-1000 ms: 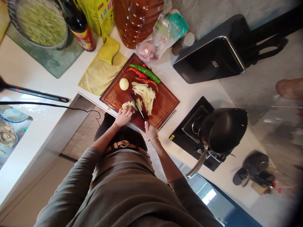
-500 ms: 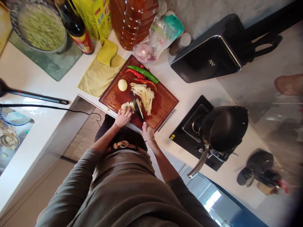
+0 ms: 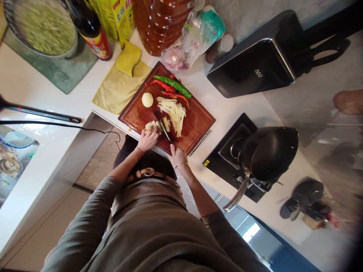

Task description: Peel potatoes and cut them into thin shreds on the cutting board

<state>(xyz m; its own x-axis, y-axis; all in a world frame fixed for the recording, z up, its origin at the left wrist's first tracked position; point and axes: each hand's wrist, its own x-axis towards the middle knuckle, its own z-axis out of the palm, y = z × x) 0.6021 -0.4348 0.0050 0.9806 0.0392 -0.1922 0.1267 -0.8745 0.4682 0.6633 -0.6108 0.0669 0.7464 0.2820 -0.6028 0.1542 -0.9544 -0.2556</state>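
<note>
- The black appliance [image 3: 255,62] against the wall carries small pale lettering on its glossy face that looks like "noo"; I can't make it out more surely.
- The yellow carton [image 3: 117,17] at the back has red Chinese characters on it, too small to read, and the dark sauce bottle [image 3: 92,28] beside it wears a red and yellow label I can't read either.
- A large clear jug [image 3: 163,22] stands full of amber oil. A round bowl [image 3: 42,26] at the far corner holds something pale green and chopped. A clear plastic bag [image 3: 187,45] behind the board has pinkish stuff in it.
- A black wok [image 3: 268,151] sits on the black cooktop [image 3: 227,151], its inside hidden from here.
- On the red-brown cutting board [image 3: 198,122] lie a whole peeled potato [image 3: 147,99], a green chilli [image 3: 174,85], red chillies [image 3: 163,86] and a heap of potato strips [image 3: 174,113].
- The left hand [image 3: 148,139] is curled down over the potato slices [image 3: 151,125] at the board's near edge, fingertips pressing on them.
- The right hand [image 3: 176,154] is wrapped round the handle of the knife [image 3: 162,126]; its blade stands on the board right beside the left fingertips, between the slices and the cut strips.
</note>
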